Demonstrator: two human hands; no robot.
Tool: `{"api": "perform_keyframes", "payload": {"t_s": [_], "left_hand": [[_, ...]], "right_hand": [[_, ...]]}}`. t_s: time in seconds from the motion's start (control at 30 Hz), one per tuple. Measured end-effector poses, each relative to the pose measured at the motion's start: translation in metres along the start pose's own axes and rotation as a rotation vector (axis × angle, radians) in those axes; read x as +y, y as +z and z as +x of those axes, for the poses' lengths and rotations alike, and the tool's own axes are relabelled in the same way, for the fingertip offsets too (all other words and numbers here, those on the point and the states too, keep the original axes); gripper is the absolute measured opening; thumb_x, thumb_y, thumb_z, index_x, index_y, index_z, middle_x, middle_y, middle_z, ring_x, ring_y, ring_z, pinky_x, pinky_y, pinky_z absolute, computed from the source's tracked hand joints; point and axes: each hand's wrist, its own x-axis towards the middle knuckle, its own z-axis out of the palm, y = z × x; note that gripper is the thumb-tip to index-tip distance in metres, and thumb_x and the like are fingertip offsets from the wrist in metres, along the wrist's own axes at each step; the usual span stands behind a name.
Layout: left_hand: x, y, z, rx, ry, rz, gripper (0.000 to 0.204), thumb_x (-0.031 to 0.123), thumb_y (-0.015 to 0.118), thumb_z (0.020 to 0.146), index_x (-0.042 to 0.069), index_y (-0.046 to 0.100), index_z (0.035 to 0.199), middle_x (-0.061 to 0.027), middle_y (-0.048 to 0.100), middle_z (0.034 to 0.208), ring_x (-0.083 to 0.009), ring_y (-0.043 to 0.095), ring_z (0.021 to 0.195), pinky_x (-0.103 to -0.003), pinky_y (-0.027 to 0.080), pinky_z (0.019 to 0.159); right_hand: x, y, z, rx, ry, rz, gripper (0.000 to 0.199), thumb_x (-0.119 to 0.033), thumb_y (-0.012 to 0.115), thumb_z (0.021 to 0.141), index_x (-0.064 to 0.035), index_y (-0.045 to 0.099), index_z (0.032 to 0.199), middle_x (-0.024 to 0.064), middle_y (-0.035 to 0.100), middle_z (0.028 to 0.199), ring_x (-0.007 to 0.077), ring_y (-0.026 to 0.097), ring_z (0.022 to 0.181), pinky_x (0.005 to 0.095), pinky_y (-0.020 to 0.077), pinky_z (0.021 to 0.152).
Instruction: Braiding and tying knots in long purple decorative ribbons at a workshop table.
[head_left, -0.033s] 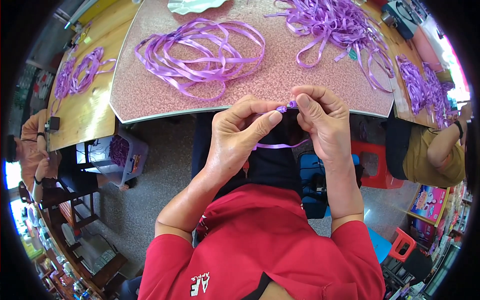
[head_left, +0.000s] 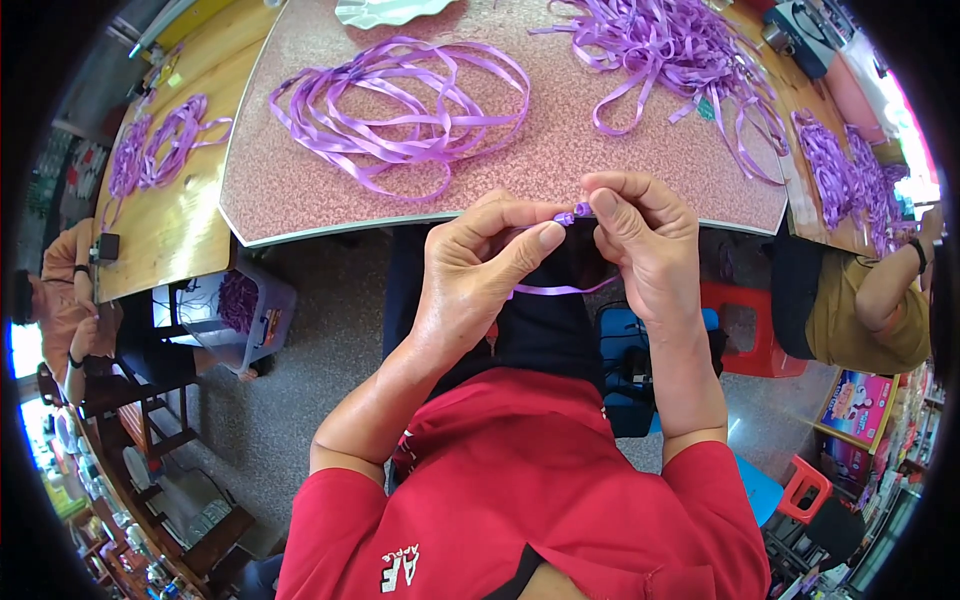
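Just past the near table edge, my left hand (head_left: pixel 480 260) pinches a small purple plastic fitting (head_left: pixel 565 218) between thumb and forefinger. My right hand (head_left: pixel 650 235) pinches a second small purple fitting (head_left: pixel 583 209) close by, and the two ends look to be touching or nearly so. Between my hands a flat purple lanyard ribbon (head_left: pixel 565 291) hangs in a loop under them. Part of each fitting is covered by my fingertips. On the table beyond my left hand lies a loose coil of purple lanyards (head_left: pixel 400 120); a heaped tangle of lanyards (head_left: pixel 660 45) is at the far right.
The pink speckled table (head_left: pixel 500 190) has a pale scalloped dish (head_left: pixel 390 12) at its far edge. People sit at wooden tables on both sides, with more purple ribbons. A clear plastic bin (head_left: pixel 270 310) stands at left, a red stool (head_left: pixel 755 335) at right.
The two fittings have come slightly closer together, the right one shifting a little toward the left one. Otherwise my arms and the ribbons look the same.
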Motion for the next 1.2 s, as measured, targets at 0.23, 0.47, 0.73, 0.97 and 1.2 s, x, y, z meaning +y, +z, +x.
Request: {"api": "perform_keyframes", "payload": {"t_s": [0.23,0.47,0.73,0.97,1.2], "left_hand": [[-0.001,0.002,0.0,0.003,0.028,-0.025,0.016,0.008,0.07,0.091,0.0,0.071,0.105,0.0024,0.057,0.089,-0.0015,0.05,0.076,-0.018,0.041,0.065],[-0.001,0.007,-0.003,0.043,0.026,-0.026,0.013,0.006,0.071,0.091,-0.001,0.069,0.102,0.0023,0.056,0.087,-0.0019,0.049,0.075,-0.018,0.041,0.065],[0.004,0.001,-0.006,0.013,0.193,0.22,0.011,0.004,0.07,0.09,0.002,0.07,0.101,0.0038,0.049,0.083,-0.0024,0.039,0.069,-0.018,0.033,0.059],[0.008,0.004,-0.007,0.013,0.052,-0.034,0.011,0.005,0.071,0.09,0.0,0.071,0.1,0.0037,0.052,0.082,-0.0016,0.043,0.071,-0.019,0.035,0.06],[0.007,-0.008,-0.004,-0.123,0.06,0.045,0.013,0.009,0.072,0.09,-0.001,0.071,0.099,0.0023,0.057,0.085,-0.0013,0.051,0.078,-0.018,0.041,0.067]], "right_hand": [[0.001,0.012,-0.005,0.013,-0.165,-0.324,0.017,-0.012,0.071,0.091,-0.0017,0.069,0.104,-0.0041,0.059,0.073,0.0001,0.042,0.057,0.018,0.0275,0.048],[0.007,0.013,-0.007,0.03,-0.079,-0.2,0.014,-0.015,0.072,0.091,-0.0027,0.067,0.096,0.0002,0.064,0.075,0.001,0.043,0.055,0.0177,0.0289,0.047],[-0.011,0.016,-0.02,-0.023,-0.163,-0.326,0.014,-0.007,0.073,0.088,0.0,0.071,0.1,0.0039,0.068,0.088,0.004,0.055,0.07,0.018,0.0417,0.059],[-0.02,0.012,-0.021,-0.102,-0.189,-0.426,0.017,-0.002,0.07,0.089,0.0005,0.071,0.105,0.0044,0.069,0.095,0.0081,0.062,0.084,0.0206,0.0484,0.072],[-0.031,0.003,-0.015,-0.16,0.026,-0.416,0.014,-0.005,0.071,0.089,-0.0001,0.073,0.102,0.0033,0.067,0.091,0.0078,0.059,0.081,0.0214,0.0464,0.07]]}}
